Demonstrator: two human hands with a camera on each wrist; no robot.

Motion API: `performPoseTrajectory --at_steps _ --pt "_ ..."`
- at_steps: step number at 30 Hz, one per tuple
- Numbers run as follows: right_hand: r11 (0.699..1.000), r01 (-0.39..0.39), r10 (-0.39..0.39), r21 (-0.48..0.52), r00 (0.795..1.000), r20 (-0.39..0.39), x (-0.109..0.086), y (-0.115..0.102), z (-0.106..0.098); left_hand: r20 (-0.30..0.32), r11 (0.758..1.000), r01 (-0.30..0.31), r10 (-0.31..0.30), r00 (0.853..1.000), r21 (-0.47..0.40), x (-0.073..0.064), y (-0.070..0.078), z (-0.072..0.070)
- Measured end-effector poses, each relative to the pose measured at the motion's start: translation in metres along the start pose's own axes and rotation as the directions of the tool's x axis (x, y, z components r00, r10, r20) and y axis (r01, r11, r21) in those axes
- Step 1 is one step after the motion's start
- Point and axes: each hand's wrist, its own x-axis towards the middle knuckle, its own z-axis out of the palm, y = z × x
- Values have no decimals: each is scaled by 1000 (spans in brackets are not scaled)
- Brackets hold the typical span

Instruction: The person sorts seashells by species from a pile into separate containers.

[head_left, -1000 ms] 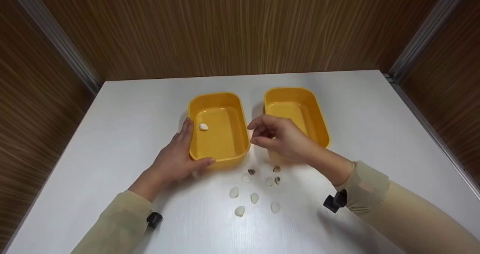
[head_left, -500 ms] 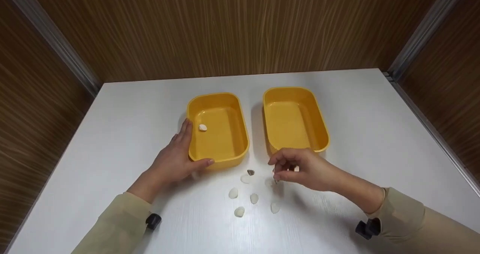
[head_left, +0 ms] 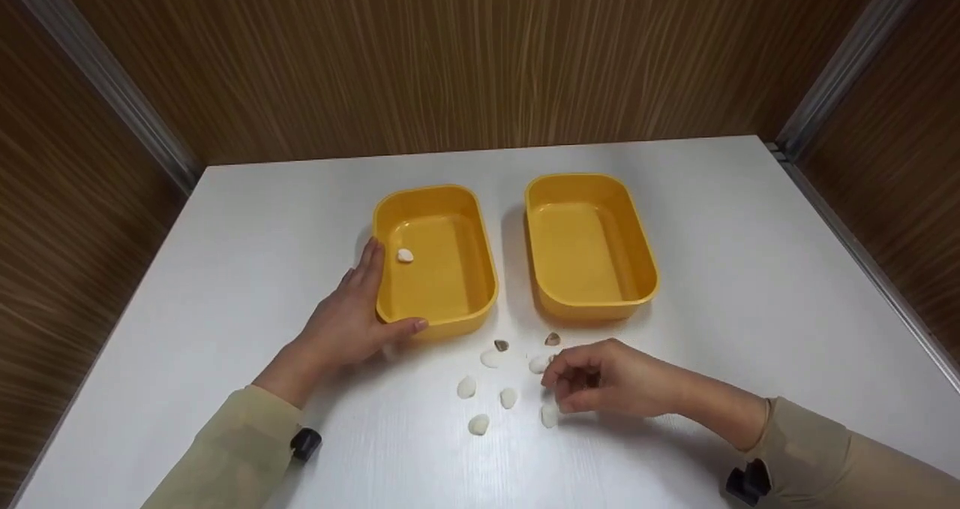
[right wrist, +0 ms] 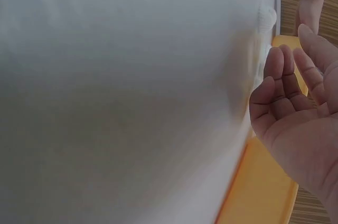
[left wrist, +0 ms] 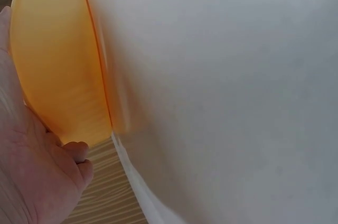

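My left hand (head_left: 349, 325) grips the near-left corner of the left yellow container (head_left: 435, 321), fingers along its side wall and thumb over the front rim. One small white shell (head_left: 405, 255) lies inside. Loosely bent, my right hand (head_left: 619, 380) is low over the table, thumb and forefinger apart with nothing visible between them in the right wrist view. Its thumb tip is right beside a white shell (head_left: 549, 417). More white shells (head_left: 466, 387) and a few brown shells (head_left: 501, 345) are scattered in front of the containers, one brown one partly hidden behind the forefinger.
A second yellow container (head_left: 589, 311) of the same shape stands to the right, with a narrow gap between the two. Wood-grain panels (head_left: 480, 58) enclose the white table (head_left: 277, 216) at the back and sides.
From beside the left container, my right hand has moved toward me and to the right, down among the shells, baring the right container. My left hand has stayed in place.
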Motion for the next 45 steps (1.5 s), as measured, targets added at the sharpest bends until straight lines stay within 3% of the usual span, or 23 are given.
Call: performPoseTrajectory --at_steps 14,22,45 --pt "997 12 -12 -77 1000 7 -4 7 10 -5 1000 -21 21 1000 1 -4 0 1" --pt "984 92 -94 -151 996 -5 -5 9 15 -4 1000 -14 14 1000 6 -5 2 0" --pt "984 14 -19 -179 1000 -25 -4 7 22 10 999 -23 23 1000 28 -5 1 0"
